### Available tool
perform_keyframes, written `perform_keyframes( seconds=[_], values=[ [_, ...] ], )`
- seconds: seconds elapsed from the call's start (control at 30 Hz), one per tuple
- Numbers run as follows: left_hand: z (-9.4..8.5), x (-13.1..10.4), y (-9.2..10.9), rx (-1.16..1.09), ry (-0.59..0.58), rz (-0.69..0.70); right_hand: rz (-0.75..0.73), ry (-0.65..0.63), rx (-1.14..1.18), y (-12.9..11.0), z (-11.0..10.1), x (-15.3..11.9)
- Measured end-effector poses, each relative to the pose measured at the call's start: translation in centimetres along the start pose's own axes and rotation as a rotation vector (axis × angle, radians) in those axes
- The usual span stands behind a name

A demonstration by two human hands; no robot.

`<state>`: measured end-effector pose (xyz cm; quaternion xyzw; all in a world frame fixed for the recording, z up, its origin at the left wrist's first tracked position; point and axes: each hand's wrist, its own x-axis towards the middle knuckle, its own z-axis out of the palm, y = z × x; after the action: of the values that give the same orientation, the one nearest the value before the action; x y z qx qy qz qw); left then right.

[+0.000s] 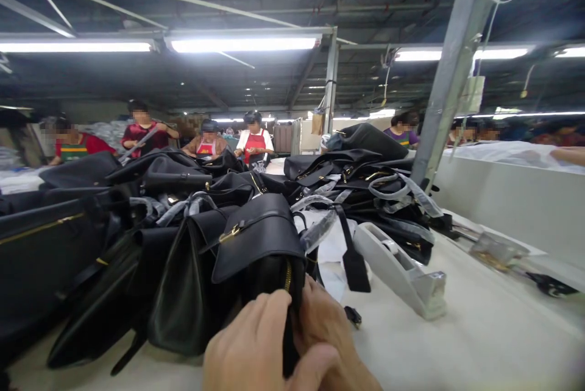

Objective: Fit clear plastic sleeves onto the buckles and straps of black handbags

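Observation:
A black leather bag (258, 229) with a flap, a gold buckle and a gold zipper stands in front of me on the white table. My left hand (251, 342) is closed on its near side, the fingers bent over the edge beside the zipper. My right hand (331, 336) grips the same bag from the right, its fingertips partly hidden behind the bag's edge. A black luggage tag (355, 263) hangs on a strap just right of the bag. Near my right hand lies a small dark metal-tipped piece (353, 317), too small to name.
A grey tape dispenser (402, 269) stands to the right. Black bags (178, 275) crowd the left, and more bags (347, 165) are piled behind, some handles wrapped in plastic. A metal post (445, 68) rises at the right, by a white partition (512, 196). Co-workers (255, 140) are across the table.

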<state>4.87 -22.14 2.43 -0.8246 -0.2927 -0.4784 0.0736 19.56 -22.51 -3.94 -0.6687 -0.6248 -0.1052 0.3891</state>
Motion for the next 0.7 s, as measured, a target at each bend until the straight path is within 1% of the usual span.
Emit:
perform_keyframes(
  seconds=[0.07,0.1,0.17,0.27,0.33,0.37,0.4,0.47,0.53,0.6,0.63,0.7],
  values=[
    [2.1,0.1,0.5,0.011,-0.041,-0.102,-0.019,0.001,-0.034,0.0,0.4,-0.2],
    [2.9,0.2,0.5,0.029,-0.028,-0.137,-0.029,0.002,-0.053,0.0,0.6,-0.3],
    [4.0,0.1,-0.2,0.052,0.003,-0.151,-0.020,-0.002,-0.094,0.2,1.0,-0.5],
    [4.5,-0.5,-2.0,-0.048,-0.030,-0.088,-0.030,-0.016,-0.109,0.9,1.4,-0.5],
    [4.3,-0.8,-3.3,-0.203,-0.072,-0.041,-0.078,-0.022,-0.102,1.5,2.0,-0.7],
    [4.2,-1.0,-4.0,-0.287,-0.079,-0.046,-0.107,-0.030,-0.102,1.8,2.6,-0.9],
    [4.1,-1.0,-4.5,-0.367,-0.079,-0.082,-0.125,-0.033,-0.111,2.1,3.3,-1.2],
    [4.0,-1.0,-5.3,-0.519,-0.050,-0.208,-0.124,-0.004,-0.150,2.4,5.1,-1.9],
    [4.5,-0.8,-5.8,-0.692,-0.017,-0.351,-0.072,0.106,-0.202,2.4,7.0,-2.6],
    [5.4,-0.4,-6.0,-0.891,0.000,-0.484,-0.037,0.207,-0.239,2.1,8.4,-3.2],
    [6.0,-0.1,-6.1,-0.989,0.004,-0.548,-0.049,0.220,-0.245,2.0,8.7,-3.4],
    [7.2,0.7,-6.4,-1.157,0.017,-0.655,-0.093,0.178,-0.227,1.8,8.9,-3.6]
  ],
)
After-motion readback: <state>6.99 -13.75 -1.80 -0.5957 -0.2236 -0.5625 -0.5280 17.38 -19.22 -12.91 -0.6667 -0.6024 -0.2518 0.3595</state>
